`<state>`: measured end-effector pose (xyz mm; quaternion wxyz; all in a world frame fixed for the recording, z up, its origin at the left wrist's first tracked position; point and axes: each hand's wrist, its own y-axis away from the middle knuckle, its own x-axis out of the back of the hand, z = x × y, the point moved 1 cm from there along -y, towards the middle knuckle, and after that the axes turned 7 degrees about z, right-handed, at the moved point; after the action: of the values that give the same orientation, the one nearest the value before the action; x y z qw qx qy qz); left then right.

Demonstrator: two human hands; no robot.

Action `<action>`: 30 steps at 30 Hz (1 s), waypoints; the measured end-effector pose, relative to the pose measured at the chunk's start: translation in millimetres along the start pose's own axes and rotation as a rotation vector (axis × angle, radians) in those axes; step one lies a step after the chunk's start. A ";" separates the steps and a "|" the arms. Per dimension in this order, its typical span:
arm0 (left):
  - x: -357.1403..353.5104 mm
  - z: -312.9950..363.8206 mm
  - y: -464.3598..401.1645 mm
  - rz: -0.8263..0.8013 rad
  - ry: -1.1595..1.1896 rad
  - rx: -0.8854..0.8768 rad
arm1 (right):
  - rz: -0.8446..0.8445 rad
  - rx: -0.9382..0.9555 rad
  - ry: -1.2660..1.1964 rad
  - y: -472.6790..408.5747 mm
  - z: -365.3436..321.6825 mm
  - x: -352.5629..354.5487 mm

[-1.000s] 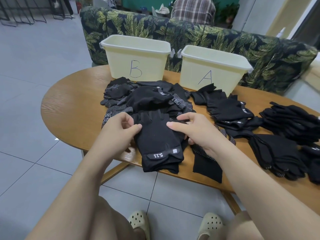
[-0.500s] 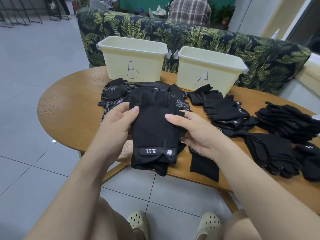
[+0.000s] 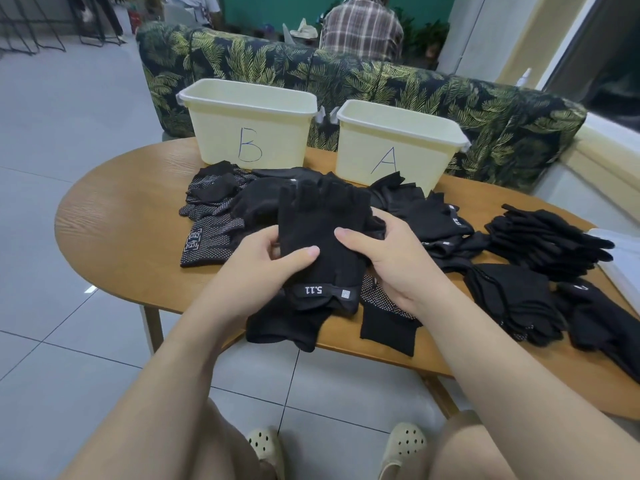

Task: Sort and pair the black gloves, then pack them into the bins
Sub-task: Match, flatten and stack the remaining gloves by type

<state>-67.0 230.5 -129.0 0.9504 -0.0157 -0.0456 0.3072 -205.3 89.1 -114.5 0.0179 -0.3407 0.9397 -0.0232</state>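
Fingers (image 3: 298, 254) of the left hand (image 3: 256, 268) curl round the near edge of a black fingerless glove (image 3: 322, 237), thumb on top; the right hand (image 3: 388, 265) pinches its other side. The glove is held above the wooden bench (image 3: 121, 216), over a pile of gloves (image 3: 221, 209). Behind stand bin B (image 3: 249, 129) and bin A (image 3: 391, 147).
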 end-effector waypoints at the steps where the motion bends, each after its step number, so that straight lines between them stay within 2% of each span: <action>1: -0.6 -1.3 -0.7 -0.013 -0.025 -0.001 | 0.021 0.011 0.010 0.3 -0.1 2.3; 9: -27.0 0.2 -2.0 0.037 -0.204 -0.171 | 0.116 0.030 -0.010 13.4 -1.2 22.2; 16: -70.9 4.6 1.2 0.052 -0.380 -0.285 | 0.267 0.080 0.057 29.4 2.2 57.6; 23: -118.2 9.1 -2.1 -0.020 -0.337 -0.321 | 0.340 0.105 0.037 45.7 -3.2 100.8; 30: -170.4 15.4 -4.4 -0.139 -0.020 -0.145 | 0.417 0.107 0.050 66.4 -4.5 149.1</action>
<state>-203.5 127.2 -126.5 0.9654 -0.0780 -0.0781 0.2364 -362.4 44.6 -116.4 0.0169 -0.1368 0.9874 -0.0774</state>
